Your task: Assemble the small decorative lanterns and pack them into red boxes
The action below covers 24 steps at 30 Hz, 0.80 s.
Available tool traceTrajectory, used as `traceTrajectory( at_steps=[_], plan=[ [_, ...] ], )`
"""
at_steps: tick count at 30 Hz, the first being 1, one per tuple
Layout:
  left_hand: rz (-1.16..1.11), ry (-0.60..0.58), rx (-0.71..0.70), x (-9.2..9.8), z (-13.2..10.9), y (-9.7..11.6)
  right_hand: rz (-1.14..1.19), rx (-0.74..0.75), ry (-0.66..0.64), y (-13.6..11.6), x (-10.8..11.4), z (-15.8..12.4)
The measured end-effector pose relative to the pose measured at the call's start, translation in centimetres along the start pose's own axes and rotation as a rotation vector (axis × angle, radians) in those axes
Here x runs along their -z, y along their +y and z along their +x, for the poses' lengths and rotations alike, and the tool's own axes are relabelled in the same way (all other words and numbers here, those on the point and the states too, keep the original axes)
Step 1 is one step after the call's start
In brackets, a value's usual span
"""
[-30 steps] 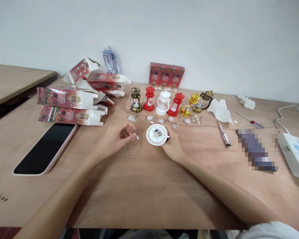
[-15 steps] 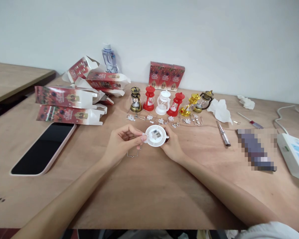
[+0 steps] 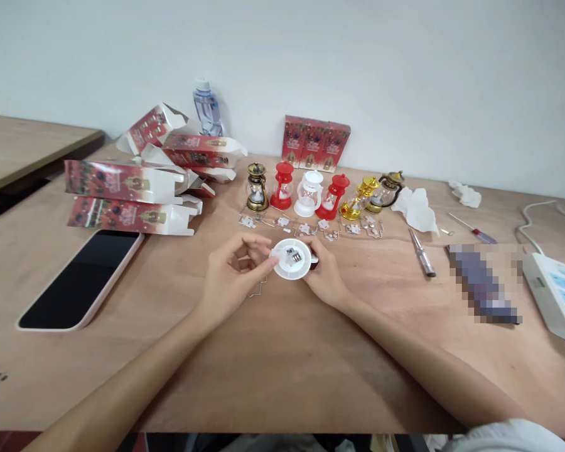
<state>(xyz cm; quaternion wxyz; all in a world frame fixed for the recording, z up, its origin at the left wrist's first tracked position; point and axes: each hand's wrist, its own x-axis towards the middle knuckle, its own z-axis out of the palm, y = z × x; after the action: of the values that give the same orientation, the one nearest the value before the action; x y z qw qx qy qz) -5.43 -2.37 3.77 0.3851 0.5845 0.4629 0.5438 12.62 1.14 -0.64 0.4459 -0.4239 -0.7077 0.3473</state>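
My right hand (image 3: 327, 276) is closed round a white lantern (image 3: 292, 274), whose round underside is tilted up toward me. An uncovered battery compartment (image 3: 294, 255) with metal contacts shows in the middle of its base. At the left rim is my left hand (image 3: 235, 270), thumb tip against the edge and index finger raised apart from it. A whitish bit shows between those two fingertips; I cannot tell whether it is part of the lantern. Below this hand lies a bent wire handle (image 3: 258, 290), partly covered.
Several small lanterns (image 3: 307, 194) stand in a row behind, with wire handles and small parts in front. Red boxes (image 3: 122, 182) and a phone (image 3: 82, 282) lie left. A screwdriver (image 3: 483, 236), a pen-like tool (image 3: 422, 253), crumpled paper (image 3: 417, 208) and a power strip (image 3: 555, 298) lie right.
The lantern has shifted slightly left. My left thumb and index finger, closer together at its rim before, have spread apart, and more of the rim's left side is touched by the thumb.
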Motion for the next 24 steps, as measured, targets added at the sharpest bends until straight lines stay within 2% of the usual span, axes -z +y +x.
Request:
traceTrajectory(
  at_steps=[3,7,9,17,21,24],
  plan=[
    [0.127,0.030,-0.173,0.1,-0.1,-0.3,-0.005,-0.001,-0.002,0.0,0.0,0.0],
    [0.412,0.021,-0.480,0.3,0.0,-0.4,-0.016,0.000,-0.011,-0.1,0.1,0.0],
    [0.521,0.025,-0.579,0.5,0.1,-0.4,-0.023,0.011,-0.013,-0.2,0.1,0.0],
    [0.738,-0.047,-0.778,1.2,0.4,-0.3,-0.033,0.014,-0.010,-0.1,0.1,0.0],
    [0.826,-0.047,-0.914,1.5,0.6,-0.2,-0.029,0.017,-0.009,0.0,0.1,0.0],
    [0.893,-0.033,-0.951,1.5,0.5,-0.4,-0.021,0.025,-0.006,0.1,0.1,0.0]
  ],
)
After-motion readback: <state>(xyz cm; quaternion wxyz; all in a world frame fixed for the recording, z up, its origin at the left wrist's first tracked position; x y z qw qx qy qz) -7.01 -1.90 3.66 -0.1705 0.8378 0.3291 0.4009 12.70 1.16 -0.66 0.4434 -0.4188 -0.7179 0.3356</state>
